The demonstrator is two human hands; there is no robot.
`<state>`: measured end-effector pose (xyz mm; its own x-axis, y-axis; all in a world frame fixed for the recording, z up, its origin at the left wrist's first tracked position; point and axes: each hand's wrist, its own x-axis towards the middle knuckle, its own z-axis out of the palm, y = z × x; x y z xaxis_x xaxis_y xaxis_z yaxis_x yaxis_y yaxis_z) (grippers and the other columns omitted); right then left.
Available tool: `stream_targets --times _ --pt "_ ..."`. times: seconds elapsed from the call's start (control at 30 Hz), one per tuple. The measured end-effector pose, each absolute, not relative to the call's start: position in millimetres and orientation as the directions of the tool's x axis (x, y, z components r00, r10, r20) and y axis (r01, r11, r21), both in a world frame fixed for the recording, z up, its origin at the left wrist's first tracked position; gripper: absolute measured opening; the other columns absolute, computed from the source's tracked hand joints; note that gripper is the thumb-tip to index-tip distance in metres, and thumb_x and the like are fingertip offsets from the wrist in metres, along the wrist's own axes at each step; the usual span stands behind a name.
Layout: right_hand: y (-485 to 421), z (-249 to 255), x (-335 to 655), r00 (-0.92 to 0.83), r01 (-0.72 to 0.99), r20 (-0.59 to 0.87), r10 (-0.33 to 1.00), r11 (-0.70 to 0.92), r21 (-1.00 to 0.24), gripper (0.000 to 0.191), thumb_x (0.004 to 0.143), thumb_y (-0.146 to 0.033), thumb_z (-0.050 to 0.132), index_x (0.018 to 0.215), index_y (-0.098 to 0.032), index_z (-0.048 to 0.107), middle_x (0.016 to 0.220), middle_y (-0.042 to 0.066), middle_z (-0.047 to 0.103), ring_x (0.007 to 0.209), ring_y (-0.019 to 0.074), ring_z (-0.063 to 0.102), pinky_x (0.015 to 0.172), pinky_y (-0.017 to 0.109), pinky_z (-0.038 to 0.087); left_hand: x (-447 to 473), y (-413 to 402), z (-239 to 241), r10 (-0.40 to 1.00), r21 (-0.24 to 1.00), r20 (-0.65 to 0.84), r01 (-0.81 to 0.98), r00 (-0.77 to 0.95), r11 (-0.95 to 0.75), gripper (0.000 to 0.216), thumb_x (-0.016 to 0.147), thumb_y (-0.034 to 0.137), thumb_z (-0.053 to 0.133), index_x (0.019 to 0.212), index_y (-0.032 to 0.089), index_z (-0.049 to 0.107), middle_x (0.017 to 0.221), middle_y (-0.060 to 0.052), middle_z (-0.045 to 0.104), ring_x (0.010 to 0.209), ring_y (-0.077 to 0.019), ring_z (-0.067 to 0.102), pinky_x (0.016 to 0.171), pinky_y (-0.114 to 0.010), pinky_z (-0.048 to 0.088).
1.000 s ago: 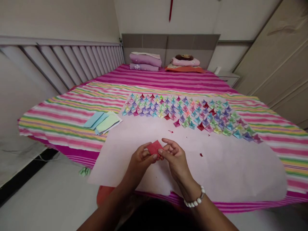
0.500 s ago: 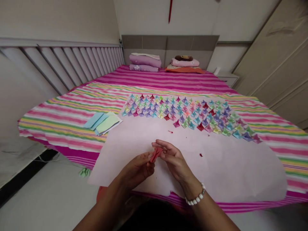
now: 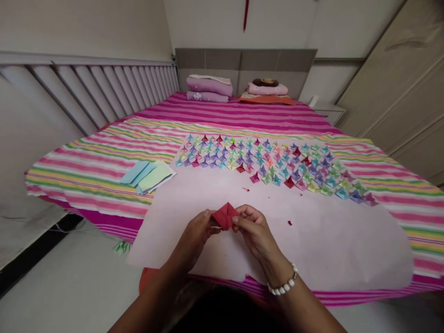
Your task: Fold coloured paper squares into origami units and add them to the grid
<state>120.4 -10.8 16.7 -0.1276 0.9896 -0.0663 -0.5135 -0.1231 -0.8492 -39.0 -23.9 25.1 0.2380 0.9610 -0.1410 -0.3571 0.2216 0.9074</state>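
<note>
Presently I note the striped bed (image 3: 104,152) filling the frame, near edge along the bottom; the pale sheet (image 3: 329,240) on it leaves bare room at lower right. Rows of folded pieces (image 3: 270,164) crowd the centre, a paper stack (image 3: 149,175) lies centre left: a careless sweep could scatter either. The left hand (image 3: 196,236) and right hand (image 3: 255,231) each pinch the red paper (image 3: 225,215) at lower centre; a slack pinch might drop it past the edge.

Striped bed (image 3: 243,115), grey headboard (image 3: 244,64), slatted rail (image 3: 104,88) left, pale wardrobe (image 3: 398,92) right.
</note>
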Motion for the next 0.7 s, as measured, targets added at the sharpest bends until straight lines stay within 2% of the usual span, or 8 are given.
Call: stream_targets --times 0.1,0.23,0.33,0.53,0.7 --pt "-11.3 16.3 118.8 -0.123 -0.495 -0.097 0.988 -0.146 -0.857 0.016 0.059 -0.022 0.081 0.067 -0.017 0.068 0.053 -0.002 0.064 0.046 0.0085 0.051 0.050 0.022 0.036 -44.2 -24.7 29.5 0.978 0.966 -0.080 -0.225 0.194 0.124 0.033 0.081 0.042 0.066 0.102 0.017 0.070 0.089 -0.006 0.070 0.080 -0.0168 0.059 0.076 -0.029 0.046" --pt "-13.0 17.4 116.2 -0.136 -0.490 -0.107 0.985 -0.161 -0.857 0.016 0.059 -0.021 0.080 0.068 -0.017 0.067 0.054 -0.002 0.064 0.046 0.0087 0.051 0.049 0.022 0.035 -46.3 -25.9 34.5 0.984 0.990 -0.073 -0.104 0.159 0.091 0.019 0.075 0.031 0.073 0.087 0.017 0.073 0.072 -0.002 0.067 0.068 -0.0134 0.056 0.068 -0.027 0.045" --pt "-14.4 19.2 115.0 -0.147 -0.493 -0.096 0.984 -0.157 -0.856 0.013 0.060 -0.019 0.076 0.069 -0.018 0.067 0.056 -0.002 0.065 0.046 0.0088 0.050 0.048 0.022 0.035 -43.9 -26.2 35.2 0.988 0.989 -0.081 -0.110 0.129 0.095 0.016 0.075 0.030 0.072 0.083 0.017 0.072 0.066 0.000 0.065 0.064 -0.0126 0.055 0.063 -0.026 0.044" --pt "-17.4 22.5 112.7 -0.126 -0.514 -0.095 0.987 -0.147 -0.845 0.011 0.061 -0.015 0.070 0.071 -0.020 0.070 0.055 -0.004 0.061 0.047 0.0091 0.047 0.048 0.024 0.034 -40.2 -28.2 34.5 0.987 0.985 -0.093 -0.136 0.130 0.111 0.016 0.078 0.027 0.069 0.091 0.018 0.073 0.063 0.000 0.065 0.060 -0.0125 0.056 0.061 -0.026 0.044" --pt "-17.5 22.9 112.3 -0.092 -0.513 -0.068 0.993 -0.106 -0.852 0.011 0.061 -0.013 0.067 0.067 -0.021 0.073 0.060 -0.002 0.064 0.050 0.0099 0.048 0.051 0.025 0.036 -43.2 -28.2 29.2 0.986 0.973 -0.084 -0.202 0.147 0.113 0.015 0.081 0.026 0.065 0.091 0.019 0.075 0.073 -0.003 0.069 0.064 -0.0134 0.058 0.064 -0.027 0.045"
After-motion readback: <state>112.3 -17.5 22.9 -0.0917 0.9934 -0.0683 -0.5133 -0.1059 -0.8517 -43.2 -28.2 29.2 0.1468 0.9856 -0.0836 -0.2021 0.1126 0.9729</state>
